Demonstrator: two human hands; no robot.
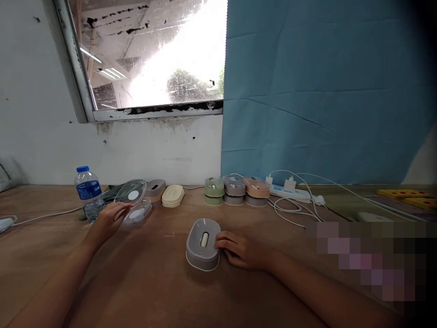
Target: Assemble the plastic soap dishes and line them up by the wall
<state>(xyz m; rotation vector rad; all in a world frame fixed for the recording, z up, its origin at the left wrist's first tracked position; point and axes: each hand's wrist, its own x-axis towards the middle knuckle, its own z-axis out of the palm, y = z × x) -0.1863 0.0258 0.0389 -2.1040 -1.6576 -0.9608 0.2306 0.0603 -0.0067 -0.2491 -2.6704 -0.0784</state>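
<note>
My left hand pinches the edge of a clear plastic lid, which is tilted up. Below it, another clear lid lies on the table; each shows a white round spot. My right hand has its curled fingers against the right side of a grey oval box. The box stands on the table with a pale piece showing in the slot of its top.
A water bottle stands at the left. Along the wall are a grey box, stacked cream plates and lidded green, grey and orange-grey boxes. Farther right are a power strip and white cables.
</note>
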